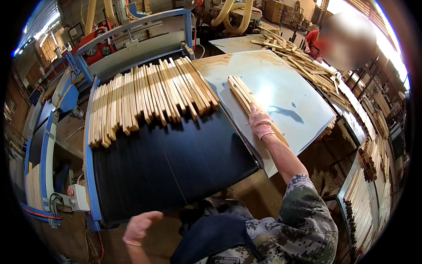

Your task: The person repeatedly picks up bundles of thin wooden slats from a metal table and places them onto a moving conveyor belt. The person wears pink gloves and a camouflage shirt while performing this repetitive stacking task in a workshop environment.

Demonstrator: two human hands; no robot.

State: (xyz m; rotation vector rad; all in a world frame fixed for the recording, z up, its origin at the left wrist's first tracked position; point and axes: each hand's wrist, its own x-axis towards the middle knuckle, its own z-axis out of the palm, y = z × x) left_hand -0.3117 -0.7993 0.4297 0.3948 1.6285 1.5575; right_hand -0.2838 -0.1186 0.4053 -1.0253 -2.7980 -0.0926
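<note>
My right hand point(260, 122), in a pinkish knit glove, grips a small bundle of wooden strips point(239, 91) lying on a pale, glossy sheet-topped table point(259, 66). Part of the bundle is hidden under the hand. My left hand point(141, 227), gloved alike and a little blurred, hovers off the near left corner of a black conveyor belt point(171, 167). Its fingers are stretched out and nothing is in them. Across the far half of the belt lies a row of several wooden strips point(149, 92), side by side, their near ends uneven.
Blue machine framing point(91, 167) edges the belt, with a grey control box point(78, 198) at its left front. A loose heap of strips point(303, 61) covers the table's far right. Behind it is a person in red point(312, 44). Stacked strips point(358, 207) stand at right.
</note>
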